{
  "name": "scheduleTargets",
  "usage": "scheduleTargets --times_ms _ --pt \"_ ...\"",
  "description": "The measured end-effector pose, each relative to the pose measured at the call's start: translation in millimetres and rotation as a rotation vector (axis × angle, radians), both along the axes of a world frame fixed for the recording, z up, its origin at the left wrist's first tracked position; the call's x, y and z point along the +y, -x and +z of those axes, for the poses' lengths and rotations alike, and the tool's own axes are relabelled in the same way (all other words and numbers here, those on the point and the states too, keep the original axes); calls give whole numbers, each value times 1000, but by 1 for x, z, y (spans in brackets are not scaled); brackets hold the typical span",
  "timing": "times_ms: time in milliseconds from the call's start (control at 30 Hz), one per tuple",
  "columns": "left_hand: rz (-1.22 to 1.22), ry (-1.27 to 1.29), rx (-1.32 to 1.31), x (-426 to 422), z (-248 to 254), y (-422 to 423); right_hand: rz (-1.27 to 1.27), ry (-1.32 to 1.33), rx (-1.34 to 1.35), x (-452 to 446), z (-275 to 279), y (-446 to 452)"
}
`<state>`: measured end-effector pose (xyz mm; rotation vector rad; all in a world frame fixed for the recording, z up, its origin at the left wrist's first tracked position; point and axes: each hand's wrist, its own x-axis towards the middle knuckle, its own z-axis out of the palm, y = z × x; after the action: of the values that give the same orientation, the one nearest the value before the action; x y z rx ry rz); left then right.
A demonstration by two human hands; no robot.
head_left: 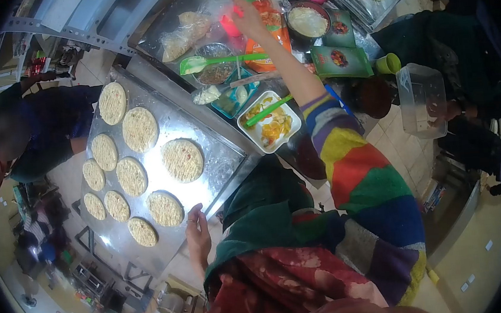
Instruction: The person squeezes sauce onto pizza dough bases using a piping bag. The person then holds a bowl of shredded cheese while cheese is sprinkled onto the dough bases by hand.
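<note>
My right hand (250, 20) reaches far across the cluttered counter, its fingers closed at the rim of a small pink cup (230, 26). Near it lie an orange packet (268, 41), a plastic bag of pale shredded food (185, 36) and a long green spatula (218, 60) with white cream on its blade. My left hand (197, 232) hangs beside the metal table's edge, fingers loosely extended and holding nothing. Closest to that hand is a round flat dough (165, 208) with a shredded topping. Several similar rounds, such as a larger one (183, 160), lie across the metal table (214, 153).
A white tray (268, 122) holds sliced peppers and a green spatula. Beyond are a dark pan (308, 20) of white food, green boxes (342, 61) and a green cup (388, 64). One person (51, 126) stands left; another at right holds a clear container (423, 102).
</note>
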<state>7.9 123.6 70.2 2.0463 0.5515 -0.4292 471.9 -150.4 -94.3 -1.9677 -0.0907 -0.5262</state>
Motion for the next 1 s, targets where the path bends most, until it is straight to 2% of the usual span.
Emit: scheduleTargets --times_ms 67,133,167,200,233,267,300,333,500,533,567,600,633,667,700,800,833,867,900,933,967,1000 --pt "-12 -11 -1 0 0 -3 97 -220 169 -31 17 20" --pt "-28 -37 2 2 0 -5 -158 56 -127 -76 16 36" --pt "-28 -33 -2 2 0 -6 -328 146 -163 -97 29 51" --pt "-23 -31 -4 3 -1 -7 -470 214 -89 -126 25 57" --pt "-14 -31 -4 3 -1 -7 -659 532 -151 -167 -4 50" --pt "-38 -73 -25 3 -3 -7 -680 542 67 -188 -11 55" --pt "-41 -79 -30 4 -4 -8 -648 569 234 -224 -49 46" --pt "-43 -83 -36 4 -5 -7 -525 609 575 -249 -63 38" --pt "-69 -133 -47 0 5 -15 -364 -256 761 -247 -51 43" --pt "-38 -73 6 10 7 -14 -315 -428 800 -244 -51 41" --pt "-126 -136 25 37 2 -10 -251 -388 822 -253 -62 36" --pt "-51 -106 57 76 9 -4 -202 -407 823 -269 -88 25" --pt "27 -77 86 116 16 1 -229 -382 834 -264 -83 24" --pt "202 -103 115 159 33 -3 -256 -358 844 -258 -77 23" --pt "331 -163 52 213 39 -7 -280 -264 815 -253 -73 21" --pt "757 -385 -498 428 39 -7 -339 -9 762 -241 -61 21" --pt "1240 -467 -602 425 58 -40 -327 38 764 -253 -71 14" --pt "1380 -383 -689 490 51 -44 -310 6 742 -255 -66 14" --pt "1418 -404 -719 507 54 -74 -295 -25 721 -257 -65 18" --pt "1334 -420 -727 494 51 -120 -321 8 725 -250 -49 24" --pt "1150 -403 -719 483 38 -169 -345 45 729 -242 -31 33" --pt "917 -308 -711 451 25 -220 -346 78 716 -254 -39 32"
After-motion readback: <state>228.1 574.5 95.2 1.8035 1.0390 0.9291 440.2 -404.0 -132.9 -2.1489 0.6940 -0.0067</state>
